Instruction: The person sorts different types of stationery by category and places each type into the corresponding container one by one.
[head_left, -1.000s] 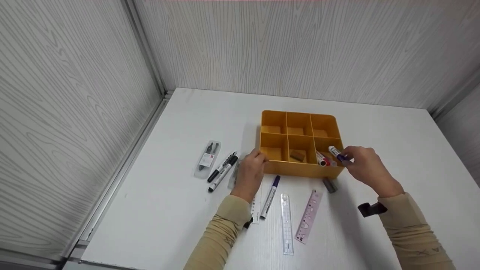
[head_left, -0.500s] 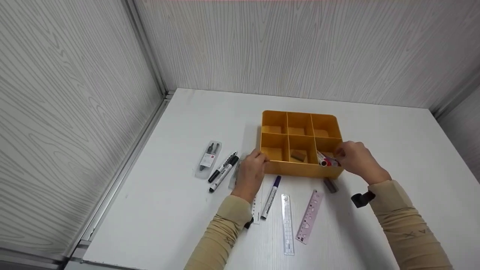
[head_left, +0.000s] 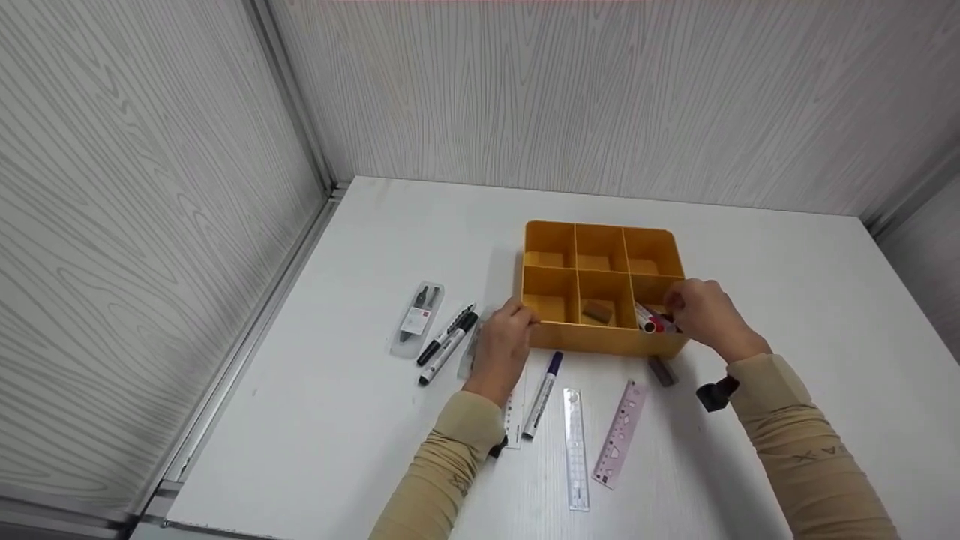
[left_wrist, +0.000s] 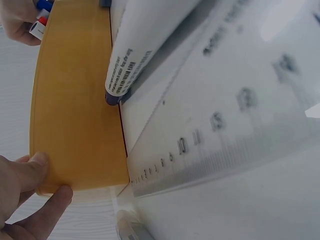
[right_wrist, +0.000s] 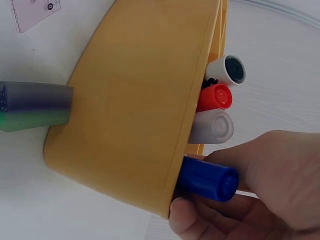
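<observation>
My left hand [head_left: 501, 345] grips the front left corner of a yellow six-compartment organizer box [head_left: 592, 339], thumb and fingers on its wall [left_wrist: 75, 90]. At the box's front right compartment, my right hand [head_left: 709, 315] has its fingers inside the rim. Seen from the right wrist, thumb and fingers are around a blue-capped marker [right_wrist: 207, 179] standing in that compartment, its cap above the rim. Beside it stand a red-ended pen [right_wrist: 215, 97], a pale translucent-ended one [right_wrist: 212, 126] and a white-and-black-ended marker [right_wrist: 227, 70]. A brown block [head_left: 597, 312] lies in the front middle compartment.
Before the box lie a blue-capped marker [head_left: 542, 396], a clear ruler [head_left: 575, 450], a pink ruler [head_left: 619, 435] and a small dark block [head_left: 661, 370]. To the left are two black-capped markers [head_left: 448, 347] and a clear case [head_left: 417, 319] with a compass. Walls stand behind and left.
My right hand has moved left and lowered the marker from above the rim into the front right compartment. The left hand and the box have stayed in place.
</observation>
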